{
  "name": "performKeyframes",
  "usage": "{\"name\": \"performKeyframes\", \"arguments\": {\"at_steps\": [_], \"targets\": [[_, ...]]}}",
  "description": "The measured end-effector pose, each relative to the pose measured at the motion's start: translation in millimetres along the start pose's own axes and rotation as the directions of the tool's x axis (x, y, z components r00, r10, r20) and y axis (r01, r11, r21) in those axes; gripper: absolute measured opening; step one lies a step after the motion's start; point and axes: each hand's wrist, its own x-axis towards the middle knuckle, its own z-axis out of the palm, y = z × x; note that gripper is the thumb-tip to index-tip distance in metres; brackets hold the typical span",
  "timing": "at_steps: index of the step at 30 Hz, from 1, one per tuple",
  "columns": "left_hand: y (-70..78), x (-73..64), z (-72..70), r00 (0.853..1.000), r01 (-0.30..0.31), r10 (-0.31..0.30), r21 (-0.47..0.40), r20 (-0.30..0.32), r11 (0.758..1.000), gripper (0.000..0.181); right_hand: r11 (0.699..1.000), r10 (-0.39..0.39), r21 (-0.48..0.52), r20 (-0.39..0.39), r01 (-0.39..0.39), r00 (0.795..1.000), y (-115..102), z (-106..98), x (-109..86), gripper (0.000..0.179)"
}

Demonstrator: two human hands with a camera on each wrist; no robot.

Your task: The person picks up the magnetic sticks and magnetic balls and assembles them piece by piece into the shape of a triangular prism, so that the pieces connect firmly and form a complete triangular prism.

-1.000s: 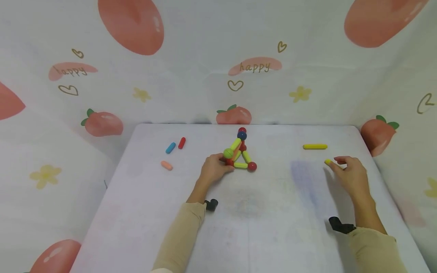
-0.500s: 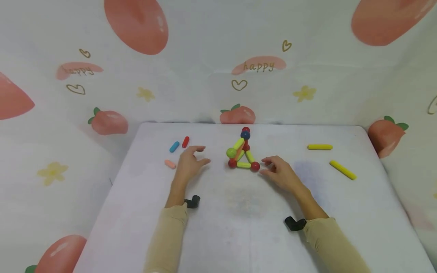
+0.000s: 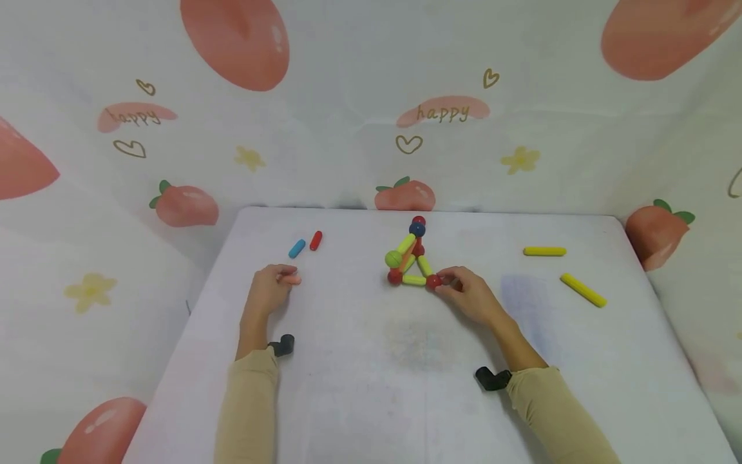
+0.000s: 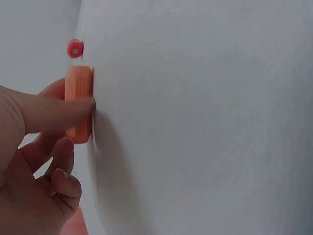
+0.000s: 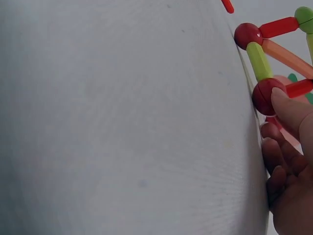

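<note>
My left hand pinches a short orange magnetic rod between thumb and fingers, at the left of the table. A frame of magnetic rods and balls stands at the middle back, with yellow-green rods along its base. Its upper parts include a green ball and a dark blue ball. At the frame's front right corner, my right hand holds a red ball, the thumb lying on it in the right wrist view. Part of that ball is hidden by the fingers.
A blue rod and a red rod lie beyond my left hand. Two longer yellow rods lie apart on the right. A patterned cloth hangs behind the white table.
My left hand has left the frame, moved left and taken hold of the orange rod. My right hand has put down a yellow rod and moved left to the frame's red ball.
</note>
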Motion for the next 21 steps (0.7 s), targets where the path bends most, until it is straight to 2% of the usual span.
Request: {"name": "performKeyframes", "arguments": {"at_steps": [3, 5, 8, 11, 14, 16, 17, 19, 21], "targets": [[4.7, -0.5, 2.4, 1.0, 0.024, -0.023, -0.04, 0.021, 0.999, 0.04, 1.0, 0.01, 0.007, 0.002, -0.01, 1.0, 0, 0, 0.2, 0.035], [13.9, -3.5, 3.4, 1.0, -0.003, 0.005, -0.07, 0.02, 0.998, 0.044, 1.0, 0.006, 0.012, -0.001, -0.006, 1.0, 0, 0, 0.5, 0.035], [38.5, -14.2, 5.3, 0.994, -0.107, 0.105, -0.145, -0.027, 0.984, 0.049, 1.0, 0.0, 0.011, -0.004, 0.0, 1.0, -2, 2, 1.0, 0.034], [73.0, -31.9, 14.0, 0.971, -0.237, 0.222, -0.245, -0.091, 0.94, 0.039, 1.0, 0.0, 0.0, -0.001, 0.0, 1.0, -4, 4, 1.8, 0.034], [110.0, -51.5, 38.6, 0.932, -0.363, 0.341, -0.34, -0.127, 0.867, 0.03, 1.0, 0.012, -0.01, -0.002, -0.012, 1.0, -4, 5, 2.0, 0.034], [131.8, -61.7, 63.3, 0.901, -0.431, 0.417, -0.371, -0.12, 0.823, 0.028, 1.0, 0.018, -0.011, -0.012, -0.018, 1.0, -3, 5, 2.0, 0.034], [141.9, -65.3, 76.6, 0.89, -0.448, 0.443, -0.383, -0.106, 0.808, 0.027, 1.0, 0.019, -0.013, -0.017, -0.019, 1.0, -3, 6, 2.1, 0.034], [157.9, -68.4, 102.5, 0.876, -0.467, 0.476, -0.386, -0.079, 0.796, 0.028, 1.0, 0.017, 0.005, -0.021, -0.017, 1.0, -3, 6, 2.4, 0.033], [170.0, -66.6, 124.2, 0.878, -0.46, 0.475, -0.389, -0.065, 0.798, 0.027, 1.0, 0.009, 0.023, -0.021, -0.008, 1.0, -4, 7, 3.3, 0.032]]}}
